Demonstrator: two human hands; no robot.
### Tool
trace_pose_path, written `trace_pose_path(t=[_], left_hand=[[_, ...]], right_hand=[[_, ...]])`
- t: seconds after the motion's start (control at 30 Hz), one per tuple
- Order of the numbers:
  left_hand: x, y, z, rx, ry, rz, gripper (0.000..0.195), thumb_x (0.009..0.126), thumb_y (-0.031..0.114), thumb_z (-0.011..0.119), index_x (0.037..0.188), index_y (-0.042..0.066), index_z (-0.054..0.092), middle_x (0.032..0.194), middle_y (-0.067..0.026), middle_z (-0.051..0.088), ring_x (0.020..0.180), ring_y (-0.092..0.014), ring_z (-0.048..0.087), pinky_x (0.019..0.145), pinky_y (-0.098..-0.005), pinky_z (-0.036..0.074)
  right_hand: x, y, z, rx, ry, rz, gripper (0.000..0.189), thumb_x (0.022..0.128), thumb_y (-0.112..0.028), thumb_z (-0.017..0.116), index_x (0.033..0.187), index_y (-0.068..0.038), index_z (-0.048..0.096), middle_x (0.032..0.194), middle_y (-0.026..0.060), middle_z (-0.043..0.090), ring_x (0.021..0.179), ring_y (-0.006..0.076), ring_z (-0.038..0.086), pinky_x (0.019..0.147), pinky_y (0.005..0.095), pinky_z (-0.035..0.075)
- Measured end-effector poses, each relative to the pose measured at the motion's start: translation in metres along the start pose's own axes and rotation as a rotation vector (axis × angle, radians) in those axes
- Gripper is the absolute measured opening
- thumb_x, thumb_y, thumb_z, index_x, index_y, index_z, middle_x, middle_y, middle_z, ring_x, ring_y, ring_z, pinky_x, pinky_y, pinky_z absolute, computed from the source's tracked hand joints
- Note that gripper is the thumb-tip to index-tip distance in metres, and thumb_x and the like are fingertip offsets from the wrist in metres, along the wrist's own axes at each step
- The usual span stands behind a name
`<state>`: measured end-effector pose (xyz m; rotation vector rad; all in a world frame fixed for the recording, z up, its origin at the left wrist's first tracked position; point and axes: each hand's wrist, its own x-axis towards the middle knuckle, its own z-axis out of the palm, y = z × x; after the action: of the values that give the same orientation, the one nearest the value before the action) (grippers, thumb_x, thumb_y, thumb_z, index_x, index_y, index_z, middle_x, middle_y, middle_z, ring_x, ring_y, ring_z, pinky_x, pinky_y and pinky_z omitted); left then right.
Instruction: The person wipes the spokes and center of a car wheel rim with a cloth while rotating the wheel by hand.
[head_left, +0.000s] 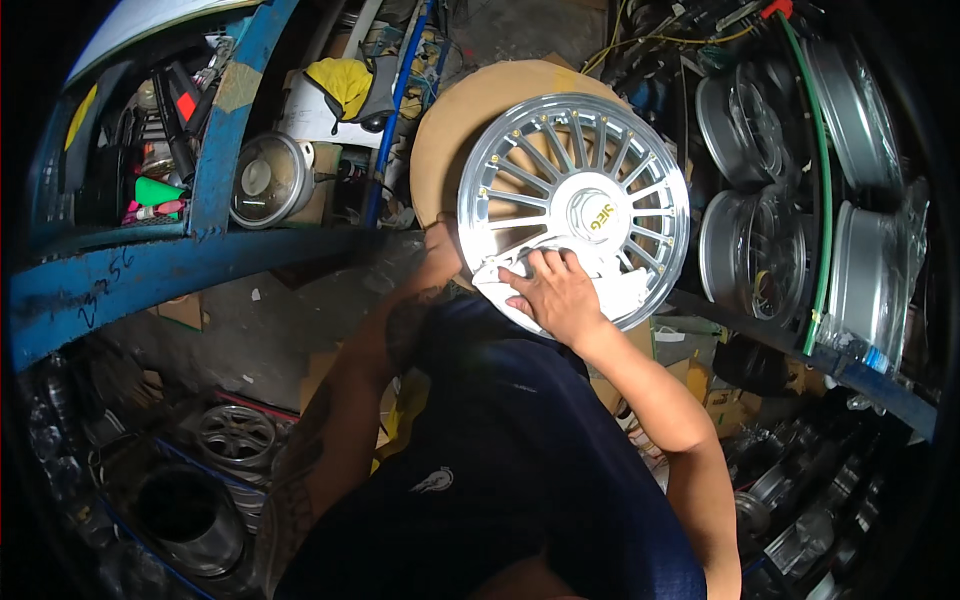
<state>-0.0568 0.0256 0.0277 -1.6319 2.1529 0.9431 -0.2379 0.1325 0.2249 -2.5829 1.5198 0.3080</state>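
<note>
A polished multi-spoke alloy wheel (577, 135) with gold rivets around its lip lies face up before me, over a round cardboard-coloured top (442, 142). Its centre cap bears gold lettering. My right hand (559, 289) presses a white cloth (630, 292) against the near spokes and lip, fingers bent into the fabric. The cloth covers part of the near side of the wheel. At the wheel's left edge is my left hand (441, 251), its fingers partly in shadow, so their grip does not show clearly.
A blue metal frame (150, 277) stands at left, with tools and a green cone (157, 192) behind it. Beyond are a round clear-lidded container (262, 184) and yellow-grey gloves (345, 86). More wheels (754, 255) fill the right rack; others (238, 435) sit lower left.
</note>
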Motion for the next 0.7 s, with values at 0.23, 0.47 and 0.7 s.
trace_pose_path(t=[0.23,0.47,0.7], left_hand=[[-0.002,-0.002,0.003,-0.004,0.026,0.011,0.052,0.092,0.046,0.057,0.131,0.012,0.060,0.124,-0.0148,0.066,0.109,-0.029,0.067,0.088,-0.0393,0.055],[0.007,-0.005,0.005,-0.017,0.056,0.046,0.049,0.091,0.046,0.060,0.127,0.012,0.063,0.119,-0.0144,0.067,0.105,-0.029,0.068,0.086,-0.0393,0.056],[0.008,-0.018,0.007,-0.073,0.107,0.060,0.047,0.089,0.045,0.062,0.122,0.012,0.065,0.114,-0.0139,0.069,0.102,-0.029,0.069,0.085,-0.0394,0.056]], right_hand=[[0.015,0.011,-0.029,0.137,-0.098,-0.118,0.034,0.091,-0.043,0.061,0.106,-0.017,0.075,0.110,0.0074,0.058,0.111,0.0244,0.050,0.098,0.0406,0.037],[-0.005,0.018,0.019,0.800,0.327,0.117,0.017,0.087,-0.018,0.069,0.097,-0.005,0.073,0.101,0.0105,0.066,0.100,0.0262,0.060,0.093,0.0379,0.045],[-0.050,0.061,0.006,1.643,0.847,0.924,0.031,0.105,-0.025,0.050,0.117,0.001,0.062,0.097,0.0050,0.068,0.083,0.0119,0.062,0.076,0.0282,0.050]])
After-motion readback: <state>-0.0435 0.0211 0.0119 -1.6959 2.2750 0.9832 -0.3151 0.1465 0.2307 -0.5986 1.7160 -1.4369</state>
